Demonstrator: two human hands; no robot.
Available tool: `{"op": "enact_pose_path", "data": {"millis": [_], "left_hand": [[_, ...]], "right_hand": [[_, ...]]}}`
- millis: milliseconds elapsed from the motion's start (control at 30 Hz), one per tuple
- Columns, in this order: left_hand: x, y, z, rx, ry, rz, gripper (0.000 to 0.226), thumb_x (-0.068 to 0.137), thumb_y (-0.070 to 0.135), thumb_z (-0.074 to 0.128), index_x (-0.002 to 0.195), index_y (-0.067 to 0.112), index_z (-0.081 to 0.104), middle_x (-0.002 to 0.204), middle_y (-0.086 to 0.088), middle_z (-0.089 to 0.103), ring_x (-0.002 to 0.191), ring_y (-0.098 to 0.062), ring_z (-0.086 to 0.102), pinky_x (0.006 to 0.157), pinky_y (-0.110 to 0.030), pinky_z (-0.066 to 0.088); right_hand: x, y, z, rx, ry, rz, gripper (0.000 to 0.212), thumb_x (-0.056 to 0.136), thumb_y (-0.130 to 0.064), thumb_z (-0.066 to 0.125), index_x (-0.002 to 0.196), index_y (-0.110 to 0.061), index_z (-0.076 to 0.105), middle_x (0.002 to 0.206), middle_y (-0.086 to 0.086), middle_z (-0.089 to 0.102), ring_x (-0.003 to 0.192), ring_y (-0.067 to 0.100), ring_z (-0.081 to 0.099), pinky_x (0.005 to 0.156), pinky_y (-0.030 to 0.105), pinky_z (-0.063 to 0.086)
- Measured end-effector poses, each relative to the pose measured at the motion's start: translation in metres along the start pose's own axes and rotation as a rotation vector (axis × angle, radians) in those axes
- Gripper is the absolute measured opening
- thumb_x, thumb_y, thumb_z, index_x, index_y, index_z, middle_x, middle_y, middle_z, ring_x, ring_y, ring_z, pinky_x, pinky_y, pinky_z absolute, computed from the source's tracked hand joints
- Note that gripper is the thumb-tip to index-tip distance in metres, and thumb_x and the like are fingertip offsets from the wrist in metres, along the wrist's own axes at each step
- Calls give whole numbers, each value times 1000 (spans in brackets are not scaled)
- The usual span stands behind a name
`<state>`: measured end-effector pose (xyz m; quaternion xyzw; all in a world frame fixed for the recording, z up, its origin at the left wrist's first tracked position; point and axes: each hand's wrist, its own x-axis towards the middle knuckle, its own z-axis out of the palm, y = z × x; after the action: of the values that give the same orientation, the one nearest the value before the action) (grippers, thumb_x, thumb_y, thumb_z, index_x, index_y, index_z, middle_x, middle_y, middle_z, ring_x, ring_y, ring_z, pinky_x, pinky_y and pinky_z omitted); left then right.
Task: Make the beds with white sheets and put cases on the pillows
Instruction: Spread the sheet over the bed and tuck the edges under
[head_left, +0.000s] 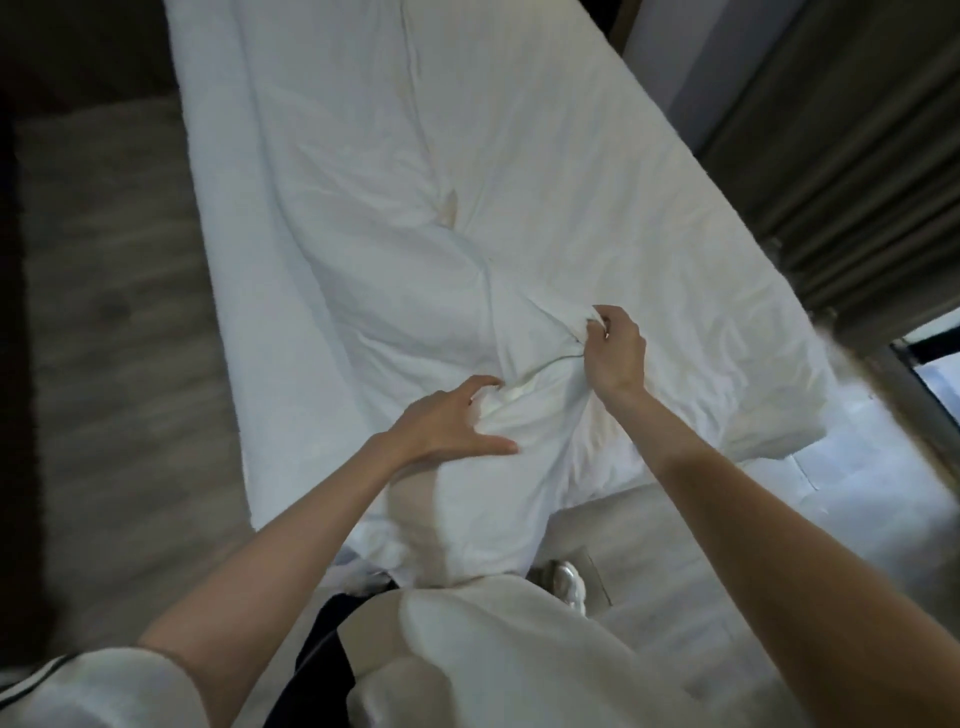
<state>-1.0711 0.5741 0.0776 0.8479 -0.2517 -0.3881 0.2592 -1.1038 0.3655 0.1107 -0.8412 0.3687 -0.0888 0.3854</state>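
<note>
The left hand (452, 422) grips a bunch of the white sheet (415, 182); just beyond it, apart, the right hand (615, 349) pinches another fold.

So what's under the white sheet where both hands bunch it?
More white fabric only. The left hand and right hand each grip a fold of the white sheet; whatever lies beneath is covered.

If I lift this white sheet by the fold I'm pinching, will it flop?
Likely floppy: the white sheet bunches where the right hand pinches it and the left hand grips it. Probably light for its size, since a fingertip pinch raises a fold.
</note>
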Motion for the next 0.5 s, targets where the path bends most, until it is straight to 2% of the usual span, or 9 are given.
{"op": "enact_pose_path", "data": {"millis": [100,167,267,367,500], "left_hand": [[-3,14,31,18,58,-116,88,74,69,64,146,42,21,141,1,49,125,-24,50,96,-33,40],[-12,31,56,-30,64,-143,85,81,61,64,148,34,20,141,1,49,123,-26,51,95,-33,41],[-30,62,98,-115,100,-160,78,86,43,65,149,26,21,139,-2,51,117,-26,54,89,-30,43],[-52,92,131,-182,231,-188,82,83,35,64,150,32,16,135,0,55,109,-24,58,87,-32,47],[-78,129,160,-147,383,-240,96,80,33,64,151,40,0,114,-1,61,81,-19,56,70,-28,46]], "right_hand": [[6,9,-14,-31,-159,-93,31,98,-5,39,125,0,53,123,16,60,114,31,54,75,18,32],[6,13,-25,-53,-262,-160,31,97,-2,38,125,1,50,122,19,59,112,33,54,68,16,29],[-1,20,-41,-58,-385,-220,33,94,2,36,125,3,47,120,20,57,111,34,53,73,19,32],[-9,24,-56,-18,-468,-252,32,94,2,36,124,3,45,117,18,56,103,29,54,76,23,36],[-22,31,-72,64,-501,-250,34,94,0,35,127,1,45,114,10,55,94,18,47,75,21,36]]}}
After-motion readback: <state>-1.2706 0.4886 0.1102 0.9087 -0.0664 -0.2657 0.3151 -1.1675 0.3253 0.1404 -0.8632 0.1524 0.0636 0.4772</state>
